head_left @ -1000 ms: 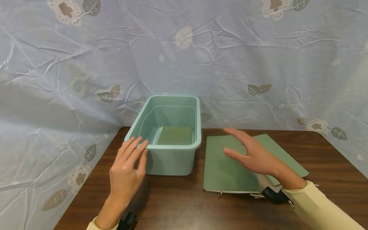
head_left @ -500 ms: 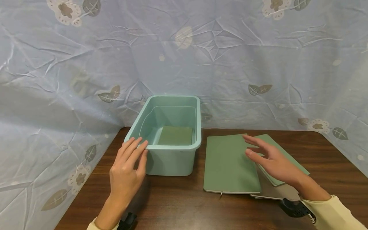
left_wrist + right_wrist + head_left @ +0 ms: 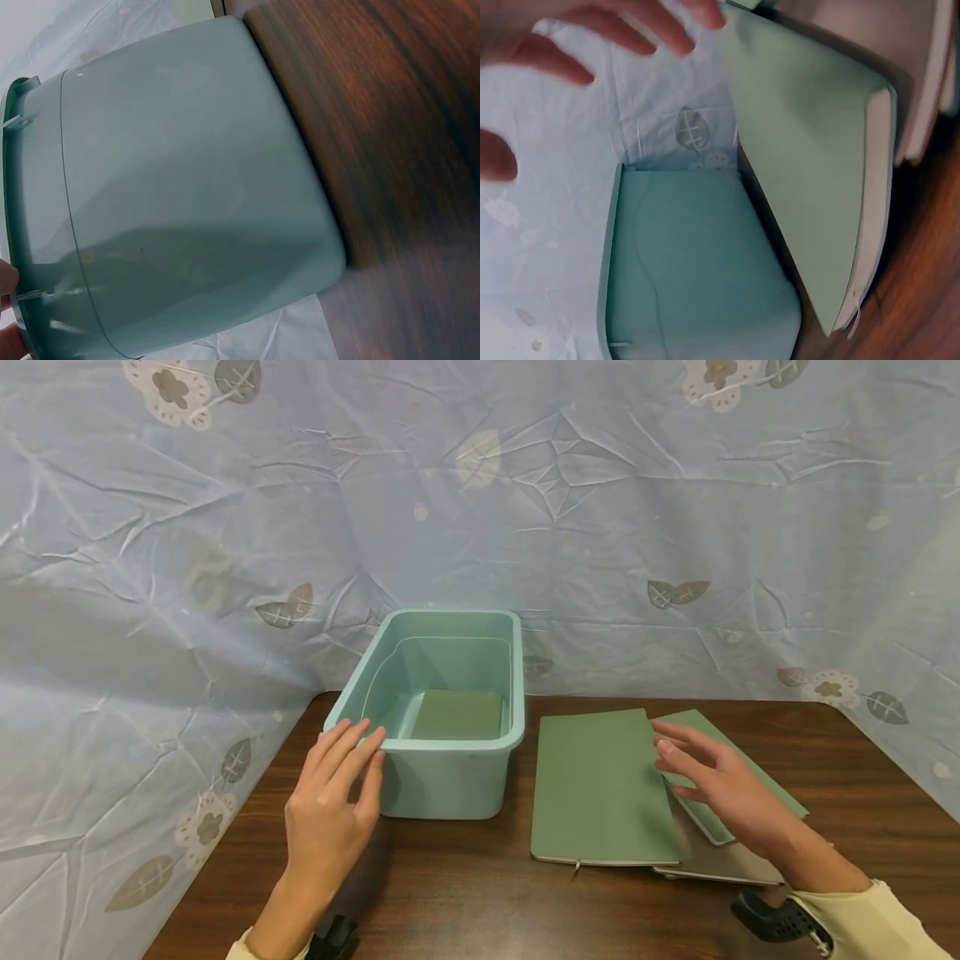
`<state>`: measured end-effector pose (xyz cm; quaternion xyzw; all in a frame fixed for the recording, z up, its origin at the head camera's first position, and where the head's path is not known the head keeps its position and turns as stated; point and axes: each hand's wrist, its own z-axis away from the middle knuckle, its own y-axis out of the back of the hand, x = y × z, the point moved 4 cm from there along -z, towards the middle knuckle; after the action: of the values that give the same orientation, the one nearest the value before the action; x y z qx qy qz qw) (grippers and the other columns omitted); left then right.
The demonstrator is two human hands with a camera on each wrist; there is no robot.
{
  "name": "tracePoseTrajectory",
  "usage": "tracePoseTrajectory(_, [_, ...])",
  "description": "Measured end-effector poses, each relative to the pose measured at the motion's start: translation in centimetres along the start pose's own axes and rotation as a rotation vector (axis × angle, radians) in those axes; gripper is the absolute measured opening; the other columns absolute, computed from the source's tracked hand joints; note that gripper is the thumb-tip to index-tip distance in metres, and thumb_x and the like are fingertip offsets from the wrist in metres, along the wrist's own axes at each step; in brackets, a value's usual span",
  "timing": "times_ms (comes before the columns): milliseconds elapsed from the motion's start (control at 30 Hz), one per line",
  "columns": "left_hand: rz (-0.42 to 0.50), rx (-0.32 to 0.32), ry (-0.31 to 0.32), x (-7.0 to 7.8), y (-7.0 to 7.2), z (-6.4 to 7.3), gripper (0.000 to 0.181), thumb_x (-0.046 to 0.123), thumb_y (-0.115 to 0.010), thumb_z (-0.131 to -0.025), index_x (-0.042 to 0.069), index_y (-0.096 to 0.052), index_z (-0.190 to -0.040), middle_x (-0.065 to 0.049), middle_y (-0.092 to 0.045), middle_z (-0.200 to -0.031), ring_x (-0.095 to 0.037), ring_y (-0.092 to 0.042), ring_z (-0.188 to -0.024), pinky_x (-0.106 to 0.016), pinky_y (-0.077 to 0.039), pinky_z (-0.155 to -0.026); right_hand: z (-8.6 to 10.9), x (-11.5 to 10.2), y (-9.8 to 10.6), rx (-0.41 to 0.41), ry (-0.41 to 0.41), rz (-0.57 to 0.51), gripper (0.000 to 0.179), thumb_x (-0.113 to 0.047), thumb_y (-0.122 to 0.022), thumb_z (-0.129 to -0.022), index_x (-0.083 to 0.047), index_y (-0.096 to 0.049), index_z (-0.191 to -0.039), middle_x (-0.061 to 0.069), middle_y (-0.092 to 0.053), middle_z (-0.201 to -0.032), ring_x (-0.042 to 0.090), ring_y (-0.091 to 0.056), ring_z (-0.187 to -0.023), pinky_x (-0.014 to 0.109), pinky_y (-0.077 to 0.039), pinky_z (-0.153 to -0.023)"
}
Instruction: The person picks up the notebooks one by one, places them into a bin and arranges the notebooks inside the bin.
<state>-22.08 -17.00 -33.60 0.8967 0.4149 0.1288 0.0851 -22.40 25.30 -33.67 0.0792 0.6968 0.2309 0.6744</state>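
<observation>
My left hand rests at the near left corner of a pale teal plastic bin, fingers fairly straight over the rim and thumb on the outer side. Inside the bin lies a green notebook. My right hand hovers with spread, lightly bent fingers by the right edge of a large green notebook; nothing is in it. Under and beside that notebook are a brown-covered notebook and a smaller green notebook, partly hidden by the right hand. The right wrist view shows the fingers apart from the covers.
All of it stands on a dark wood table. A wrinkled pale blue cloth with flowers and leaves hangs behind and to the sides. A ribbon marker sticks out at the large notebook's front edge.
My right hand has drawn back to the right, from over the large green notebook to its right edge, uncovering more of the brown one. The left hand and bin stay put.
</observation>
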Motion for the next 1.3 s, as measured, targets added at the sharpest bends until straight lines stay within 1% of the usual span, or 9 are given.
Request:
tracePoseTrajectory(100, [0.002, 0.000, -0.001, 0.0, 0.0, 0.0, 0.029, 0.003, -0.071, -0.085, 0.006, -0.075, -0.113, -0.012, -0.073, -0.116, -0.036, -0.064, -0.115, -0.040, -0.046, -0.112, 0.0, 0.8, 0.1, -0.003, -0.087, -0.094, 0.069, -0.053, -0.041, -0.102, -0.015, -0.024, -0.157, 0.018, -0.026, -0.161, 0.044, -0.036, -0.142, 0.055, -0.049, -0.106])
tracePoseTrajectory(200, [0.001, -0.002, 0.000, -0.1, 0.0, 0.0, 0.029, 0.003, -0.071, -0.085, 0.006, -0.075, -0.113, -0.012, -0.073, -0.116, -0.036, -0.063, -0.115, -0.037, -0.046, -0.112, 0.1, 1.7, 0.1, -0.007, -0.168, -0.167, 0.078, -0.056, -0.040, -0.101, -0.009, -0.016, -0.158, 0.024, -0.022, -0.161, 0.046, -0.030, -0.145, 0.055, -0.049, -0.105])
tracePoseTrajectory(267, [0.001, 0.000, 0.000, -0.1, 0.1, 0.0, 0.029, 0.003, -0.070, -0.085, 0.006, -0.075, -0.113, -0.012, -0.073, -0.116, -0.036, -0.063, -0.115, -0.036, -0.046, -0.112, 0.1, 2.2, 0.0, -0.007, -0.214, -0.195, 0.081, -0.057, -0.041, -0.100, -0.008, -0.014, -0.158, 0.025, -0.021, -0.161, 0.046, -0.028, -0.146, 0.053, -0.050, -0.105])
tracePoseTrajectory(433, [-0.003, 0.004, 0.000, -0.1, 0.0, 0.1, 0.029, 0.003, -0.071, -0.085, 0.007, -0.075, -0.113, -0.011, -0.073, -0.116, -0.036, -0.064, -0.115, -0.033, -0.046, -0.112, 0.2, 3.4, -0.3, -0.009, -0.286, -0.238, 0.084, -0.058, -0.043, -0.100, -0.006, -0.012, -0.158, 0.027, -0.021, -0.160, 0.045, -0.030, -0.145, 0.050, -0.051, -0.105])
tracePoseTrajectory(533, [-0.001, 0.005, -0.001, -0.1, 0.0, 0.1, 0.029, 0.003, -0.071, -0.085, 0.006, -0.075, -0.113, -0.012, -0.073, -0.115, -0.036, -0.064, -0.115, -0.033, -0.046, -0.112, 0.2, 3.8, -0.4, -0.008, -0.298, -0.267, 0.084, -0.057, -0.042, -0.100, -0.005, -0.011, -0.158, 0.028, -0.021, -0.160, 0.045, -0.030, -0.145, 0.048, -0.051, -0.105])
tracePoseTrajectory(733, [0.003, 0.006, -0.003, 0.0, 0.0, 0.0, 0.029, 0.003, -0.070, -0.084, 0.006, -0.075, -0.113, -0.012, -0.073, -0.115, -0.037, -0.064, -0.115, -0.034, -0.046, -0.112, 0.3, 4.5, -0.6, -0.019, -0.303, -0.301, 0.085, -0.057, -0.041, -0.101, -0.002, -0.009, -0.158, 0.030, -0.018, -0.160, 0.046, -0.025, -0.147, 0.050, -0.049, -0.108])
tracePoseTrajectory(967, [0.005, 0.009, -0.008, 0.0, 0.0, 0.0, 0.028, 0.002, -0.070, -0.085, 0.005, -0.075, -0.112, -0.013, -0.073, -0.115, -0.037, -0.064, -0.114, -0.036, -0.046, -0.111, 0.3, 4.8, -0.6, -0.017, -0.294, -0.320, 0.079, -0.054, -0.038, -0.103, -0.005, -0.010, -0.158, 0.029, -0.016, -0.161, 0.046, -0.023, -0.147, 0.050, -0.048, -0.108])
tracePoseTrajectory(1167, [0.009, 0.013, -0.005, 0.0, -0.1, 0.0, 0.028, 0.003, -0.070, -0.085, 0.005, -0.075, -0.112, -0.012, -0.073, -0.115, -0.036, -0.064, -0.114, -0.039, -0.046, -0.111, 0.4, 5.0, -0.6, -0.050, -0.304, -0.340, 0.083, -0.054, -0.039, -0.103, -0.004, -0.004, -0.159, 0.029, -0.013, -0.162, 0.047, -0.019, -0.148, 0.053, -0.048, -0.107])
tracePoseTrajectory(1300, [0.006, 0.014, -0.003, 0.0, -0.1, 0.0, 0.028, 0.003, -0.070, -0.085, 0.006, -0.075, -0.112, -0.012, -0.073, -0.115, -0.036, -0.064, -0.114, -0.038, -0.046, -0.111, 0.4, 5.3, -0.5, -0.075, -0.334, -0.388, 0.082, -0.053, -0.038, -0.103, -0.006, 0.000, -0.159, 0.028, -0.009, -0.163, 0.046, -0.015, -0.150, 0.050, -0.051, -0.104])
